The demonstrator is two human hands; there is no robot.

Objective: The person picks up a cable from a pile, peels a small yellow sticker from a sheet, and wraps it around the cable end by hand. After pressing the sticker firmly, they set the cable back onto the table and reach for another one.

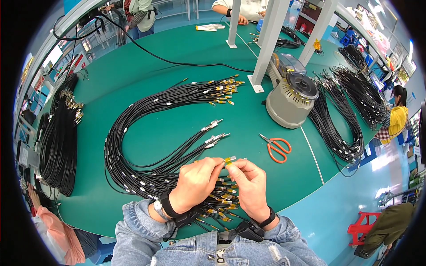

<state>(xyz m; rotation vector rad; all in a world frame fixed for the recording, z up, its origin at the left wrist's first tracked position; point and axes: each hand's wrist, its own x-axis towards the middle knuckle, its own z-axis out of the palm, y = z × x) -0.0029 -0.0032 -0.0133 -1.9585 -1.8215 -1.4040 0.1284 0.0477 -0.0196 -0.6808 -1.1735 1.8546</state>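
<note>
My left hand (pixel 197 181) and my right hand (pixel 249 185) meet in front of me, fingertips pinched together. Between them is a cable end (pixel 229 159) with a yellow sleeve or tape and a pale tip. A large U-shaped bundle of black cables (pixel 116 133) lies on the table, partly under my left hand. The yellow-tipped ends of its near side (pixel 227 206) spread out below my hands. A few cable ends with white tags (pixel 214 140) lie just beyond my left hand. To the right of my hands rest scissors with orange handles (pixel 278 150), blades apart.
A grey round machine (pixel 290 99) stands beside white metal posts (pixel 262 57) on the green table (pixel 177 48). More cable bundles lie at the left (pixel 57 146) and right (pixel 341 119). A white glove (pixel 210 27) is at the far edge. Other people work around the table.
</note>
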